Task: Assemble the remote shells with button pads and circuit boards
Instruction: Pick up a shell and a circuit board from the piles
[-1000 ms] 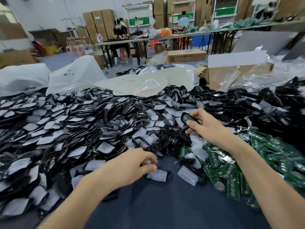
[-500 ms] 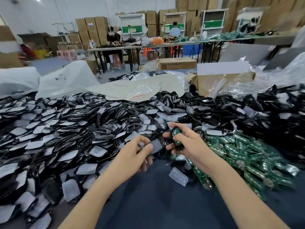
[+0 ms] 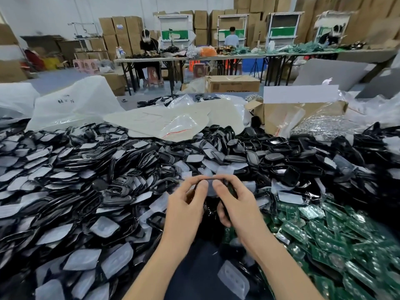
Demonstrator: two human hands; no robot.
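Both your hands have come together at frame centre: left hand (image 3: 186, 204) and right hand (image 3: 236, 202), fingers curled, grip one black remote shell (image 3: 211, 206), button pad (image 3: 208, 190) under your thumbs, its rim running left-right. Circuit boards (image 3: 324, 234) lie lower right, nearer your right hand.

Assembly workshop: stacked cartons (image 3: 118, 29), heaped remote shells (image 3: 276, 158)
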